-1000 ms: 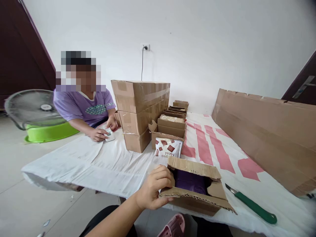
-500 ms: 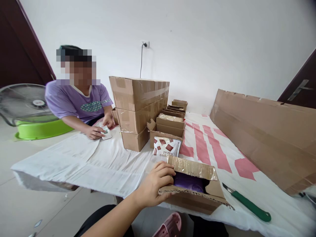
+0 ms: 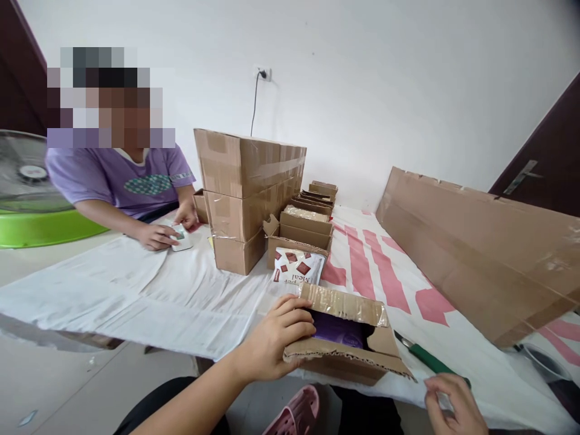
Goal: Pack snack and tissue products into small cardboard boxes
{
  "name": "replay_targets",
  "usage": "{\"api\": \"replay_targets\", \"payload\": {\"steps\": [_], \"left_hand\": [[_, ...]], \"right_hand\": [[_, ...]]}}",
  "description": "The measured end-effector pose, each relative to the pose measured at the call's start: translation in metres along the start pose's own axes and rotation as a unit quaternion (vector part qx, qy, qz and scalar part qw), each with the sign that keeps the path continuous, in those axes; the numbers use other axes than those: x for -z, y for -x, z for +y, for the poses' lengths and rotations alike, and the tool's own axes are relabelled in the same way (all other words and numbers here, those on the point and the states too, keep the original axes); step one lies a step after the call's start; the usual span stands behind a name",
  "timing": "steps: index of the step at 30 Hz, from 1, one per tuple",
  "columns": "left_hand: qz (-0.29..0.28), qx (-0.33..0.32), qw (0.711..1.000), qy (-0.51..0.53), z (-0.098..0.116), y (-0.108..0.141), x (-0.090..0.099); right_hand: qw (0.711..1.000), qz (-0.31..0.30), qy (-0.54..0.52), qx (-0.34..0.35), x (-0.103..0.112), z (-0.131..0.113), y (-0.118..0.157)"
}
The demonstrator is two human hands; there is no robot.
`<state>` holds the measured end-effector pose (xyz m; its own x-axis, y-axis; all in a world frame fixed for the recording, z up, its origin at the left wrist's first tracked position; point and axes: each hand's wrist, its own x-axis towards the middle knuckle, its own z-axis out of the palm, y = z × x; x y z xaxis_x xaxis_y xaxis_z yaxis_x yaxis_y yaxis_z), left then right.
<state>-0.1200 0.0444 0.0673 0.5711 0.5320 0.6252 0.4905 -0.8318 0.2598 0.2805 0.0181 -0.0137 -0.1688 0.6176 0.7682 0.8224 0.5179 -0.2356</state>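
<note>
My left hand (image 3: 276,338) grips the left end of an open cardboard box (image 3: 348,365) at the table's front edge, fingers over the rim and thumb low on the outside. A purple package (image 3: 338,331) lies inside the box, partly hidden by its raised flaps. My right hand (image 3: 455,402) is at the lower right, fingers loosely curved with a gap to the thumb and nothing seen between them. Just behind it lies a green-handled utility knife (image 3: 430,358), its handle end partly covered by the hand.
A white pouch (image 3: 298,266) leans on an open carton (image 3: 306,232), with several more cartons behind. Taped boxes (image 3: 240,199) stand stacked at the centre. A co-worker's hand (image 3: 156,237) holds a small white item (image 3: 182,238). A large cardboard sheet (image 3: 471,254) stands at right.
My right hand has come into view at the lower right, beside the knife. My left hand stays on the box. The view has shifted slightly to the right.
</note>
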Motion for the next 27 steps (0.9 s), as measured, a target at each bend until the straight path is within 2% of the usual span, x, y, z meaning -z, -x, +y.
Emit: {"api": "replay_targets", "payload": {"steps": [3,8,13,17,21,24,27], "left_hand": [[-0.006,-0.003,1.000,-0.004,0.003,0.000,0.005],[-0.013,-0.004,1.000,0.006,0.006,-0.003,0.007],[-0.012,-0.006,1.000,0.017,0.005,-0.003,0.005],[0.002,-0.011,0.997,0.072,0.001,0.001,0.003],[0.058,0.010,0.987,0.148,-0.003,0.004,0.001],[0.064,0.052,0.983,0.164,-0.003,0.002,0.000],[0.024,0.088,0.986,0.142,-0.001,-0.001,-0.001]], "right_hand": [[0.999,-0.039,0.006,0.020,-0.010,0.002,-0.002],[0.993,-0.112,-0.012,0.032,-0.028,0.011,0.016],[0.996,-0.093,-0.008,0.005,-0.029,0.015,0.011],[0.999,-0.048,-0.010,-0.022,-0.020,0.010,-0.021],[0.997,-0.014,-0.055,-0.046,-0.012,-0.006,-0.067],[0.990,-0.054,-0.114,-0.060,-0.013,-0.025,-0.100],[0.976,-0.133,-0.166,-0.039,-0.021,-0.047,-0.128]]}}
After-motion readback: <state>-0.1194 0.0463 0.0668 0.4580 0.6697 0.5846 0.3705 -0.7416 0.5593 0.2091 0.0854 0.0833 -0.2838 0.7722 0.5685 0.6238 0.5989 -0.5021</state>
